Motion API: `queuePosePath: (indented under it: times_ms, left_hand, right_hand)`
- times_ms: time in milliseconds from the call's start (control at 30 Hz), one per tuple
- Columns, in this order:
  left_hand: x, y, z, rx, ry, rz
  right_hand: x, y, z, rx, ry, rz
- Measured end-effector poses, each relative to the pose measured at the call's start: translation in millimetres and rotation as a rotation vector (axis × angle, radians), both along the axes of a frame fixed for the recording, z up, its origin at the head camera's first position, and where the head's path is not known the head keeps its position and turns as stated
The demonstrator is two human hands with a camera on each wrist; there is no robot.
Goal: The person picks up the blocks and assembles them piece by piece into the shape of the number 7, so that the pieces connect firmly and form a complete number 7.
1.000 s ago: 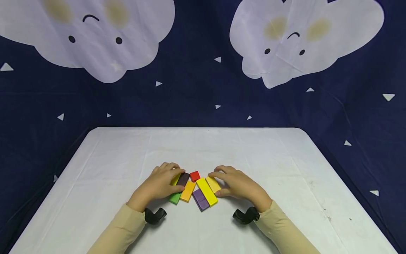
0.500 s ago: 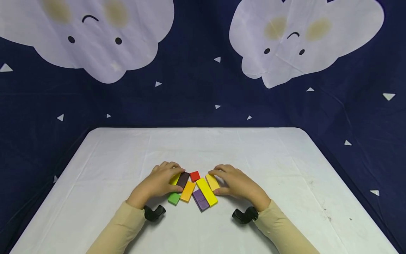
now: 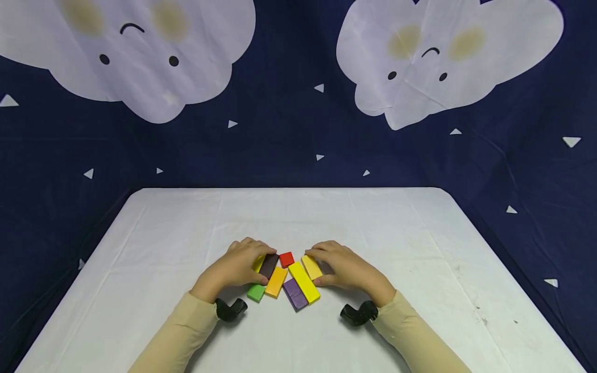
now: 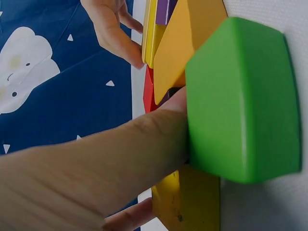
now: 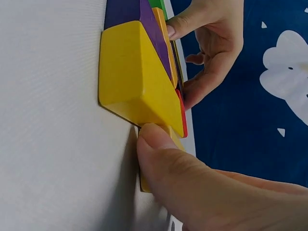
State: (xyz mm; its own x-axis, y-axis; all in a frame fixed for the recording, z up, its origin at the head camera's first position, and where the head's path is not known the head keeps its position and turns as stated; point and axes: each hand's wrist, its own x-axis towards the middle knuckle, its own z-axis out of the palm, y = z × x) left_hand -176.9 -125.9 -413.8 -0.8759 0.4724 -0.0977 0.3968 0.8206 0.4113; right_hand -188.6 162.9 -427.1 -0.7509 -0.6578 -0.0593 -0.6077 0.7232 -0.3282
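My left hand (image 3: pixel 240 264) pinches a dark brown block (image 3: pixel 269 266) by its far and near ends, between finger and thumb. A yellow block (image 3: pixel 258 263) lies partly under that hand, and a green block (image 4: pixel 240 101) sits right by the thumb. Across the cluster, my right hand (image 3: pixel 345 267) holds a light yellow block (image 3: pixel 311 267), its thumb at the near end and a fingertip at the far end. Against this block's left side rests a long bright yellow block (image 5: pixel 139 77), with a purple block (image 3: pixel 295 295) beside it. An orange block (image 3: pixel 276 283) adjoins the dark brown one.
Between the hands, at the cluster's far side, lies a small red block (image 3: pixel 286 259). Everything rests on a white-covered table (image 3: pixel 298 223); a dark blue cloth (image 3: pixel 280 145) with clouds hangs behind it. Black wrist cameras (image 3: pixel 359 314) sit low near the tabletop.
The light yellow block has shifted slightly away and leftward with my right hand. My left hand has moved a little rightward around the dark brown block, and the green block has slid slightly nearer.
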Motion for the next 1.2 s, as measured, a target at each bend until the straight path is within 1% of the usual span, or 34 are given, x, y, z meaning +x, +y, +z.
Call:
queuePosePath:
  times_ms: [133, 267, 500, 633, 833, 1000, 1200]
  left_hand:
    - [-1.2, 1.1, 0.0, 0.005, 0.002, 0.003]
    - [-1.7, 2.4, 0.1, 0.011, 0.018, 0.009]
    - [-2.0, 3.4, -0.3, 0.012, 0.060, 0.023]
    - [-2.1, 2.6, -0.9, 0.020, 0.067, 0.039]
    - [-1.8, 1.5, 0.3, 0.055, 0.075, 0.063]
    - [-1.8, 1.2, 1.3, 0.076, 0.097, 0.067]
    - [-2.2, 1.6, 1.8, 0.082, 0.096, 0.075]
  right_hand:
    - [-3.0, 0, -1.1, 0.001, -0.013, 0.005]
    - [-4.2, -1, -1.1, -0.012, -0.009, -0.018]
    - [-1.5, 1, 0.3, -0.025, 0.053, -0.107]
    - [2.4, 4, 3.7, -0.045, 0.092, -0.168]
    - [13.3, 12, 9.2, -0.086, 0.143, -0.218]
    - [28.7, 22, 11.3, -0.118, 0.174, -0.258]
    - [47.6, 31, 15.7, -0.133, 0.217, -0.296]
